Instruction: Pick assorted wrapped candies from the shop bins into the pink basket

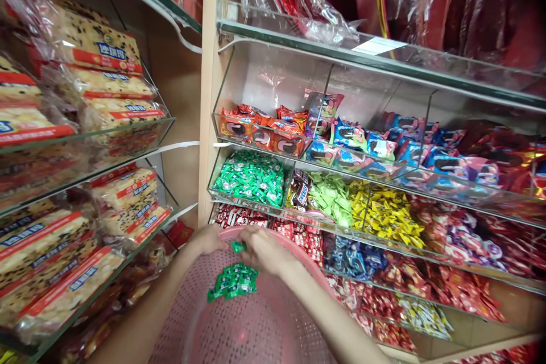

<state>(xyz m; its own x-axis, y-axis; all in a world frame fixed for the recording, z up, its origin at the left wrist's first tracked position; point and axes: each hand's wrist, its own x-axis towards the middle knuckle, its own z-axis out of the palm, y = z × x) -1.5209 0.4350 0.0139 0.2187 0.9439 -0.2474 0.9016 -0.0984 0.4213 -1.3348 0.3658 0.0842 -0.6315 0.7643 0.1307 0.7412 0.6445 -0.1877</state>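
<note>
My left hand (209, 240) is closed on the far left rim of a pink perforated plastic basket (200, 278). My right hand (267, 251) is inside the far rim, fingers bent downward and pinched together. A green-wrapped candy (239, 246) shows at its fingertips; how much more the fingers cover is hidden. Below, a small pile of green-wrapped candies (234, 281) lies in the basket. Just beyond the hands, a clear shelf bin holds many more green candies (251, 177) of the same look.
Clear-fronted shelf bins ahead carry Snickers bars (301, 190), light-green candies (333, 198), yellow candies (386, 216) and blue snack packs (350, 133). Packaged puffed bars (111, 57) fill glass shelves on the left. A wooden post (207, 96) separates both shelf units. A glass shelf edge (375, 57) juts out above.
</note>
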